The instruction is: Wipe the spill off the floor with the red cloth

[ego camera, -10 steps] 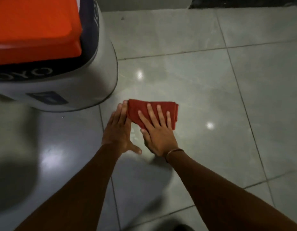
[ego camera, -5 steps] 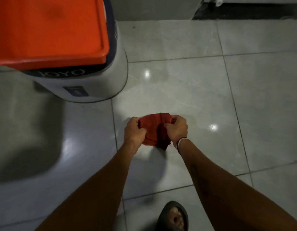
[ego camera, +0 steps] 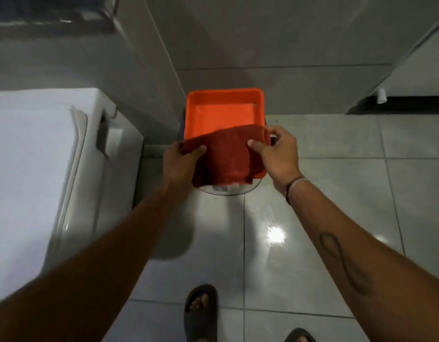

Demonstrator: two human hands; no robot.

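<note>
A view looking down from a person's head at two bare arms reaching forward into the centre of the frame. Both hands hold a red cloth (ego camera: 226,156) up in the air, above the near edge of an orange lid (ego camera: 223,112) that tops a pale bin (ego camera: 226,191). The left hand (ego camera: 180,160) pinches the cloth's left corner, thumb on top and fingers (ego camera: 197,150) curled closed around the fabric. The right hand (ego camera: 279,154) grips the cloth's upper right corner between thumb and fingers, also closed on it. The cloth hangs between the two hands in a loose fold, and its lower edge drapes down over the front of the lid and the bin's rim.

The right wrist wears a thin bracelet (ego camera: 293,185), and a dark line tattoo (ego camera: 341,262) runs along the right forearm. At the left of the frame stands a white appliance (ego camera: 41,169) with a rounded top. The floor (ego camera: 336,193) is glossy grey tile with dark grout lines; a wet, shiny patch (ego camera: 272,233) with bright light reflections lies just right of centre, below the bin. At the bottom edge, two feet in dark sandals (ego camera: 201,314) stand on the tiles. Grey walls fill the upper part of the frame.
</note>
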